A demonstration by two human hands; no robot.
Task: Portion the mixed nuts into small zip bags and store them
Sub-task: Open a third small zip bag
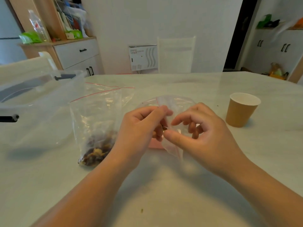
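Nuts lie in the large zip bag near the table's left edge. We pinch a small zip bag at the table's middle with our left hand and right hand, fingers curled on its plastic. A paper cup stands toward the right edge.

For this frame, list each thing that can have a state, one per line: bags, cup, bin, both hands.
Left hand: pinches the small zip bag, some nuts in its grip.
Right hand: pinches the small zip bag's other side.
Small zip bag: held above the table, mouth open.
Large zip bag: upright, unsealed, nuts at the bottom.
Paper cup: upright, contents not visible.
Clear plastic bin: lid off.
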